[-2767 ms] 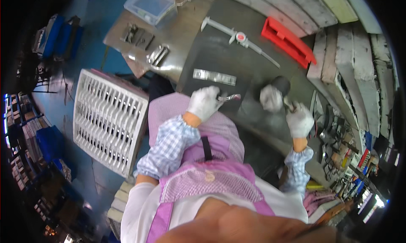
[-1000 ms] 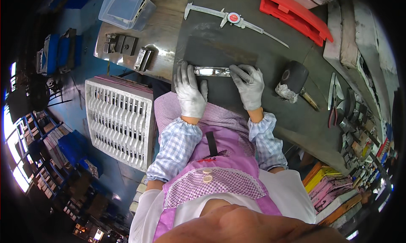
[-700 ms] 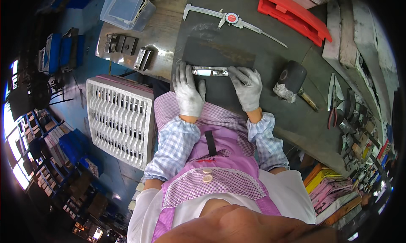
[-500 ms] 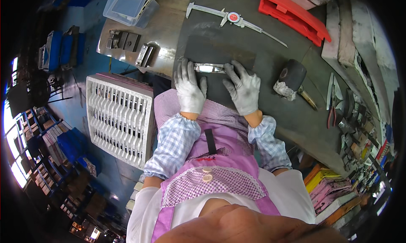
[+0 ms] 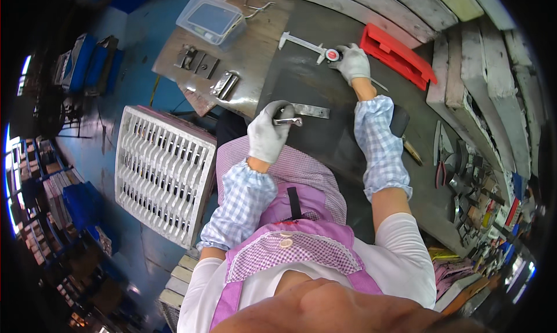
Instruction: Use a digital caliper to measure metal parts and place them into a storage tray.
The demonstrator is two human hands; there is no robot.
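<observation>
The bench [image 5: 325, 141] fills the upper middle. At twelve o'clock the right hand [image 5: 353, 63], in a white glove, rests closed over the dial caliper [image 5: 316, 46], beside a red case [image 5: 397, 57] at one o'clock. Near centre, the gloved left hand [image 5: 268, 134] grips one end of a flat metal bar [image 5: 301, 111].

Your left hand [image 5: 268, 137] grips a small metal piece [image 5: 288, 121]; your right hand [image 5: 353, 62] rests on the dial caliper [image 5: 316, 47].
</observation>
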